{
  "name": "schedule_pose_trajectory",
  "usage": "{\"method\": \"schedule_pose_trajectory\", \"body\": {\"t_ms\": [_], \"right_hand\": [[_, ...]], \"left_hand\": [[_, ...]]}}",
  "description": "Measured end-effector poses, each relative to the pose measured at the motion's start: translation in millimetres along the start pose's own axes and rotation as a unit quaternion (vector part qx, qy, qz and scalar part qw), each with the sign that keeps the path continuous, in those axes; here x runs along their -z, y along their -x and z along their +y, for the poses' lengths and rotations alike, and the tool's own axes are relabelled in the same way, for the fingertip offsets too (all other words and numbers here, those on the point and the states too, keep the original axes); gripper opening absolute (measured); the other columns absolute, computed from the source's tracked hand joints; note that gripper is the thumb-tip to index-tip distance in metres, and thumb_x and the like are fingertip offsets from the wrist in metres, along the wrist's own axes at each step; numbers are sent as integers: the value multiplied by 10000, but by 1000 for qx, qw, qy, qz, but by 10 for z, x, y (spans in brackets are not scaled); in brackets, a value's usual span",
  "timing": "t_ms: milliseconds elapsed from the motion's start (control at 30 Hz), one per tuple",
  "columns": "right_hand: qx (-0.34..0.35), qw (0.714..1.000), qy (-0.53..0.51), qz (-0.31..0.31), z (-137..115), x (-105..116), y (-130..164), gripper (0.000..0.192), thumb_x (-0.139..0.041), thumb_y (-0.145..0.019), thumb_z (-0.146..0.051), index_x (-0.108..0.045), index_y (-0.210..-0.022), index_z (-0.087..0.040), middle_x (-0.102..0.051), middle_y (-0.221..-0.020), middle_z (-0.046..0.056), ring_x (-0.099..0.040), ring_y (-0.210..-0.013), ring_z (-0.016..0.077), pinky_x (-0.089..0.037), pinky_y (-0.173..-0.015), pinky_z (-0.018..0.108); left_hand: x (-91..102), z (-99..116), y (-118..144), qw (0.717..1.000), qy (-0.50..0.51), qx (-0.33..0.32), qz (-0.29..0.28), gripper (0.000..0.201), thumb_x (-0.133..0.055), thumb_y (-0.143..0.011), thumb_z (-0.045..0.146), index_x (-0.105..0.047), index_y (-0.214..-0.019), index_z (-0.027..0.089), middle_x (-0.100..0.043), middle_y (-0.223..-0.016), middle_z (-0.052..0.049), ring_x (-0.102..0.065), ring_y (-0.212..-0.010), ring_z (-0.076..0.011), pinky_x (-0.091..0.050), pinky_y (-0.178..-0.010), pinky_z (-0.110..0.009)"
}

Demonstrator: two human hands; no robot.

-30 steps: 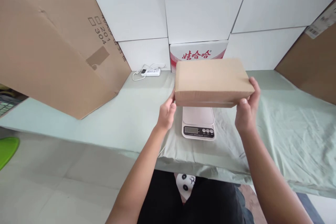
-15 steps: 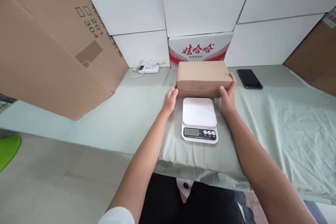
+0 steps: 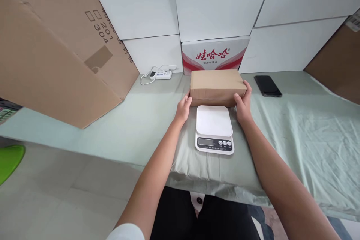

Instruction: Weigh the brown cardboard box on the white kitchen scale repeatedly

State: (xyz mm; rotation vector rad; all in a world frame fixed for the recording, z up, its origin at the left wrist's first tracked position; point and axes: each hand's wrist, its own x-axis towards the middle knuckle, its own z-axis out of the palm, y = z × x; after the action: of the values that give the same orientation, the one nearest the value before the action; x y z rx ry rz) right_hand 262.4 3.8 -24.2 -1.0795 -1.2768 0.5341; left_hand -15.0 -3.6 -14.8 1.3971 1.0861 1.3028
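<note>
A closed brown cardboard box (image 3: 216, 80) is held between my two hands, just behind the scale. My left hand (image 3: 183, 108) grips its left end, thumb toward the front and the other fingers partly hidden. At the right end, my right hand (image 3: 244, 103) wraps the corner, with its thumb on the front face and fingers along the side. In front of the box lies a white kitchen scale (image 3: 214, 129) with a bare platform, a blank-looking display and several round buttons. Whether the box's underside touches the table cannot be made out.
A black phone (image 3: 267, 86) lies to the right on the green tablecloth (image 3: 118, 131). A white power strip with a cable (image 3: 161, 74) lies at the back left. A large carton (image 3: 64, 52) stands left, white panels and a red-and-white carton (image 3: 213, 57) behind, another brown carton (image 3: 337, 56) right.
The box has sunk slightly toward the table behind the scale, with both hands keeping their hold. The whole view has shifted a little.
</note>
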Motion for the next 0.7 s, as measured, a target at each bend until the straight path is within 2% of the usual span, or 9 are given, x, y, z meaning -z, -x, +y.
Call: {"method": "schedule_pose_trajectory", "body": {"t_ms": [200,367,467,567,700], "right_hand": [[-9,1000,-2,-5,73,27,15,976,-687,-849,-791,-366,-1647,-327,-537,-1684,121,-494,-1605,392,-287,-1415,695],[-35,999,-15,-7,140,74,22,1067,-671,-849,-795,-278,-1721,-323,-659,-1513,141,-620,-1467,421,-435,-1307,725],[-21,1000,7,-7,166,91,21,1001,-657,-873,-757,-306,-1720,-355,-686,-1458,129,-649,-1422,417,-508,-1250,695],[-9,1000,20,-7,128,83,24,959,-628,-896,-746,-312,-1719,-367,-705,-1407,116,-680,-1350,416,-546,-1189,720],[41,998,48,-10,-49,44,35,862,-574,-927,-754,-416,-1683,-372,-674,-1454,103,-637,-1420,416,-541,-1225,703]], "left_hand": [[30,43,-7,1000,-16,12,15,632,-501,-1084,554,-586,-1641,268,-568,-1761,-26,-471,-1692,-257,-394,-1394,-427],[72,7,-33,999,-18,20,25,665,-492,-1077,632,-578,-1645,297,-521,-1796,-13,-445,-1708,-252,-375,-1403,-432],[68,16,-29,1000,-20,15,14,664,-483,-1084,615,-578,-1643,270,-569,-1762,-41,-484,-1684,-260,-391,-1391,-439],[59,48,-21,1000,-21,19,14,630,-486,-1091,559,-590,-1633,256,-598,-1738,-60,-527,-1652,-276,-396,-1386,-470],[60,42,-32,999,-21,27,22,605,-492,-1092,512,-599,-1627,251,-605,-1731,-59,-548,-1633,-269,-413,-1375,-461]]}}
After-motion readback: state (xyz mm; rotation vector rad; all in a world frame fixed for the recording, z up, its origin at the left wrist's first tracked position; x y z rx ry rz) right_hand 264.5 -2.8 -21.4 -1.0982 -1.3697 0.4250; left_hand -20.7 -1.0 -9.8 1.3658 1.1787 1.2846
